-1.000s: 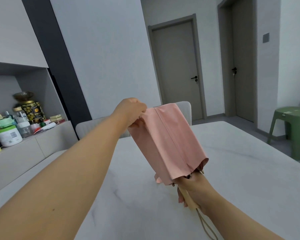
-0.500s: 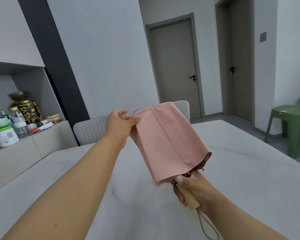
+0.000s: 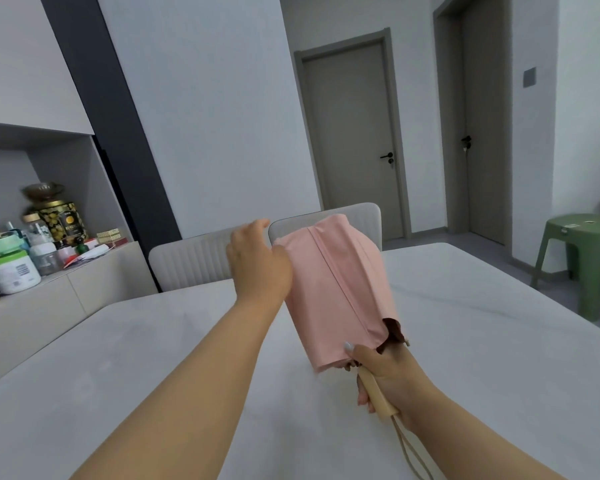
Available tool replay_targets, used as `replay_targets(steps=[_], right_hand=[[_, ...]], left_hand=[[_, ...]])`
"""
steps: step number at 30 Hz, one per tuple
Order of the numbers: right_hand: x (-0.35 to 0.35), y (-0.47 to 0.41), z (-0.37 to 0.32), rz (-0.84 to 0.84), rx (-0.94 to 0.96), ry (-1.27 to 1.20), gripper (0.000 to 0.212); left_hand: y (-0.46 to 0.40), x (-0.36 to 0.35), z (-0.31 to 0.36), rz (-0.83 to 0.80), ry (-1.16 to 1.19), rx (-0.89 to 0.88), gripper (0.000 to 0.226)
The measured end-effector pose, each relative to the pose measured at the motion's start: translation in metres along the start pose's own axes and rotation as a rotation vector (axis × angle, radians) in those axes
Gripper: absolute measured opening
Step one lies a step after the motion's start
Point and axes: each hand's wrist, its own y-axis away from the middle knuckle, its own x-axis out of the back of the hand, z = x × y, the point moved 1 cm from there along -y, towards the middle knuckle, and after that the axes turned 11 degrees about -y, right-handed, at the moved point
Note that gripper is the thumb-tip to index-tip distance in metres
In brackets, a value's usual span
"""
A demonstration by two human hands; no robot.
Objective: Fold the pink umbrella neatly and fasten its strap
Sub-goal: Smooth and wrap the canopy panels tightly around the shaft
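The pink umbrella [image 3: 336, 289] is collapsed and held above the white table, its loose canopy hanging in flat folds with a seam down the middle. My right hand [image 3: 381, 372] grips its pale wooden handle [image 3: 376, 396] at the lower end, and a beige wrist cord [image 3: 407, 448] dangles from it. My left hand [image 3: 257, 265] is at the canopy's upper left edge with fingers extended, its palm side against the fabric. The strap is not visible.
The white marble table [image 3: 153, 358] lies under both arms. Two pale chairs [image 3: 191, 261] stand at its far edge. A counter with jars and bottles [image 3: 14, 271] is at the left. A green stool [image 3: 582, 258] stands at the right, near two closed doors.
My left hand let go of its pinch on the canopy's top corner and now lies open along the fabric's left side. The umbrella has turned a little, showing its dark lining at the bottom.
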Motion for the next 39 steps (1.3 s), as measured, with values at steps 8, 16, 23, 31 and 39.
replay_targets(steps=[8,16,23,31,39], right_hand=[[-0.003,0.002,0.000,0.014,-0.024,0.029,0.036],[-0.011,0.005,0.001,-0.055,-0.053,0.001,0.027],[-0.008,0.007,-0.001,-0.092,-0.148,-0.065,0.023],[-0.010,0.009,-0.002,-0.198,-0.227,-0.417,0.032],[-0.003,0.009,-0.006,-0.196,-0.101,-0.308,0.018]], left_hand=[[0.043,-0.048,0.007,-0.401,-0.045,-0.110,0.057],[0.060,-0.057,-0.011,-0.402,0.714,0.320,0.093],[0.059,-0.059,-0.018,-0.501,1.068,0.543,0.046],[0.063,-0.054,-0.010,-0.497,1.098,0.561,0.040],[0.059,-0.049,-0.014,-0.550,0.979,0.564,0.065]])
